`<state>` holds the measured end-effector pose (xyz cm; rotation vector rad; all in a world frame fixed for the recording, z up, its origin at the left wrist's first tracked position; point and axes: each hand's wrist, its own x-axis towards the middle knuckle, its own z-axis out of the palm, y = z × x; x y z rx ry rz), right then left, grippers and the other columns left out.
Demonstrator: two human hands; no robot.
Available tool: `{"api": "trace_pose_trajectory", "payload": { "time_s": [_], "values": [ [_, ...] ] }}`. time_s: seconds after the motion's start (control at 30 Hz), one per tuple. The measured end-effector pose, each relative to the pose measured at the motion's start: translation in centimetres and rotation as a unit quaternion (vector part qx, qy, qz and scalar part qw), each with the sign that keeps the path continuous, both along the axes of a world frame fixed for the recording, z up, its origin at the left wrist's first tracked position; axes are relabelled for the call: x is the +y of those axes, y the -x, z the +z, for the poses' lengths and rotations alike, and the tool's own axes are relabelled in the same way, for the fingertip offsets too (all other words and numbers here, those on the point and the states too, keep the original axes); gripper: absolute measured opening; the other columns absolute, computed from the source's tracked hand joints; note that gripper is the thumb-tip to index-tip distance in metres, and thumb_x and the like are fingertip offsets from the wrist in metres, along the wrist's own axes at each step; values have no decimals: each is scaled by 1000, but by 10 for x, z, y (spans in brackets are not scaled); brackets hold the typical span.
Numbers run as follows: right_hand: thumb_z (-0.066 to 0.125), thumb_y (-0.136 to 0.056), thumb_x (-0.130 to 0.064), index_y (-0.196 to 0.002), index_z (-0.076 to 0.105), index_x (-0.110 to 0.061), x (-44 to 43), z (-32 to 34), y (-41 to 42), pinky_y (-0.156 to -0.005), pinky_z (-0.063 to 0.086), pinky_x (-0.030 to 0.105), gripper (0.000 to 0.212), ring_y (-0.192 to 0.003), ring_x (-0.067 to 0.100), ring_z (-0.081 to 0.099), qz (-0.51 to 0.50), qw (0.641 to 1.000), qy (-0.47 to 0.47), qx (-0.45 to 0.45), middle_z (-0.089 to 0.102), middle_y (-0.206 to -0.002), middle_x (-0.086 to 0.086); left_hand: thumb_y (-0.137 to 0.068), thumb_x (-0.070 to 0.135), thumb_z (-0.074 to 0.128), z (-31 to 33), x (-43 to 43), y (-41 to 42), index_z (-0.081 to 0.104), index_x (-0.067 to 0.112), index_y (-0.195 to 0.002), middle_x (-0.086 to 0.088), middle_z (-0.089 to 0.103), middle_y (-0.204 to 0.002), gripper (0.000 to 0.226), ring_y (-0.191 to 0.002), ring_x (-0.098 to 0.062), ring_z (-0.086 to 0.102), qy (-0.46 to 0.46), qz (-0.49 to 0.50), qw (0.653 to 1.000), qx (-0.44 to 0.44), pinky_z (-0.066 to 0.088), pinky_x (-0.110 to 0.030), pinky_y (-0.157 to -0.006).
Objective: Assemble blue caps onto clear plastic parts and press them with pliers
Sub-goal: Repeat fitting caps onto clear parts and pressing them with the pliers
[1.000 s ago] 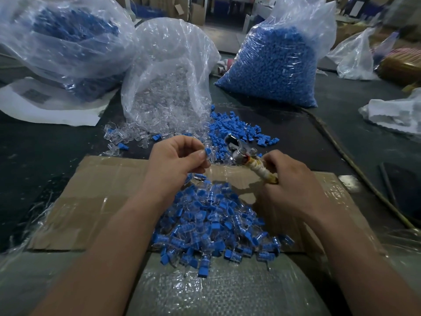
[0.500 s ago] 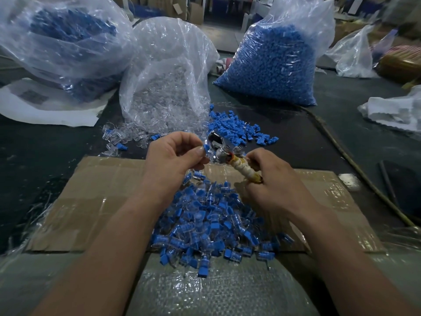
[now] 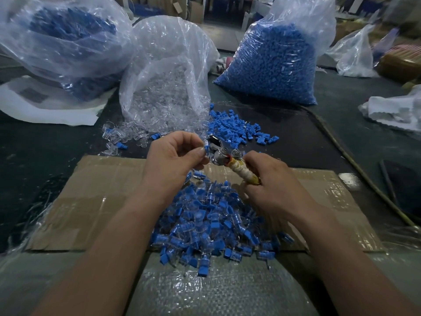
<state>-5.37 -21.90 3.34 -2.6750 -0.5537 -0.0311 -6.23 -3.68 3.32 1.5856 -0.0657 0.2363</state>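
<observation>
My left hand [image 3: 175, 156] pinches a small clear part with a blue cap [image 3: 206, 148] between thumb and fingers, right at the jaws of the pliers [image 3: 218, 153]. My right hand [image 3: 268, 181] grips the pliers by their yellow taped handles [image 3: 242, 173], the shiny metal head pointing up-left toward the capped part. Below both hands a heap of assembled blue-and-clear pieces [image 3: 211, 226] lies on a flat cardboard sheet [image 3: 95, 201]. Loose blue caps [image 3: 237, 128] and loose clear parts [image 3: 118, 137] lie on the dark table beyond.
An open bag of clear parts [image 3: 166, 83] stands behind my hands, with a full bag of blue caps [image 3: 273, 58] to its right and another bag [image 3: 61, 39] at the far left. White crumpled plastic [image 3: 396, 110] lies at the right edge. Bubble wrap [image 3: 216, 290] covers the near edge.
My right hand has brought the pliers left and closer, so the jaws now meet the part in my left hand. The left hand has stayed nearly in place.
</observation>
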Motion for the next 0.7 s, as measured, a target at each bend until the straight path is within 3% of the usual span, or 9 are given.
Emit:
{"api": "trace_pose_trajectory", "payload": {
  "time_s": [0.13, 0.37, 0.47, 0.53, 0.7],
  "values": [
    [62, -74, -16, -67, 33, -35, 1, 2, 2, -53, 25, 23, 35, -64, 0, 38, -9, 1000, -26, -2, 42, -70, -14, -82, -11, 56, -1, -2, 2, 58, 15, -72, -2, 61, -67, 27, -54, 0, 62, -11, 13, 1000, -15, 53, -15, -58],
    [64, -72, -17, -71, 36, -34, 0, 1, 0, -53, 26, 24, 32, -64, 1, 38, -13, 1000, -16, -16, 42, -69, -15, -83, -10, 57, 0, -4, 2, 58, 16, -72, 0, 61, -67, 28, -54, 1, 61, -26, 24, 999, -19, 50, -12, -57],
    [63, -73, -20, -91, 53, -26, -2, 3, -4, -61, 32, 26, 21, -71, 9, 43, -13, 1000, -12, -8, 48, -79, -11, -82, -7, 58, 1, -2, 2, 59, 17, -72, 2, 63, -66, 26, -55, -1, 62, -24, 37, 999, -9, 52, -14, -57],
    [62, -75, -19, -104, 57, -20, -6, 5, -8, -67, 38, 29, 30, -80, 14, 47, -12, 1000, 4, -6, 52, -88, -6, -81, -4, 61, 1, 4, 1, 61, 17, -73, 6, 65, -60, 23, -55, -2, 63, -21, 60, 998, 5, 52, -15, -55],
    [66, -76, -23, -101, 60, -20, -16, 4, -16, -62, 40, 30, 26, -78, 15, 49, -42, 997, 57, 17, 57, -88, -3, -79, 0, 64, 5, 16, 1, 67, 16, -74, 4, 69, -62, 16, -49, -5, 59, -3, 11, 997, 75, 40, -13, -40]
  ]
}}
